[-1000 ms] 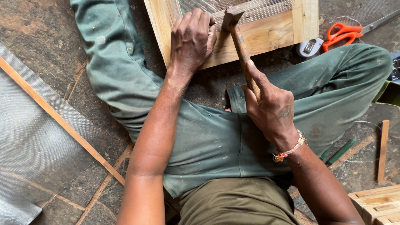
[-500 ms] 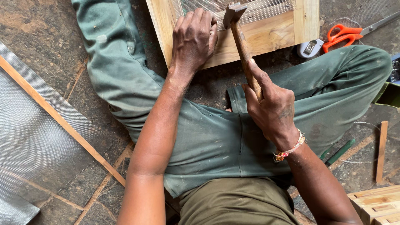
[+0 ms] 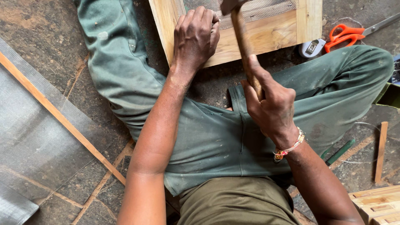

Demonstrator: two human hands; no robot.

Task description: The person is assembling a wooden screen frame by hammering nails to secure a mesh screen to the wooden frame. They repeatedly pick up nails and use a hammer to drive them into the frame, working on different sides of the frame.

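Observation:
A pale wooden frame (image 3: 266, 35) with grey wire mesh (image 3: 266, 8) stretched inside it lies on the floor between my legs. My left hand (image 3: 196, 35) rests on the frame's lower left corner, fingers curled at the mesh edge. My right hand (image 3: 271, 104) is shut around the wooden handle of a hammer (image 3: 243, 46). The hammer's dark head is at the top edge of the view, above the mesh and close to my left fingers. Whether my left fingers pinch a nail is hidden.
Orange-handled scissors (image 3: 346, 33) and a small tape measure (image 3: 311, 48) lie right of the frame. A thin wooden strip (image 3: 58, 114) and a sheet of mesh (image 3: 29, 137) lie at left. More wooden pieces (image 3: 377, 204) sit at lower right.
The hammer head has risen toward the top edge of the view. My left hand stays on the frame's corner.

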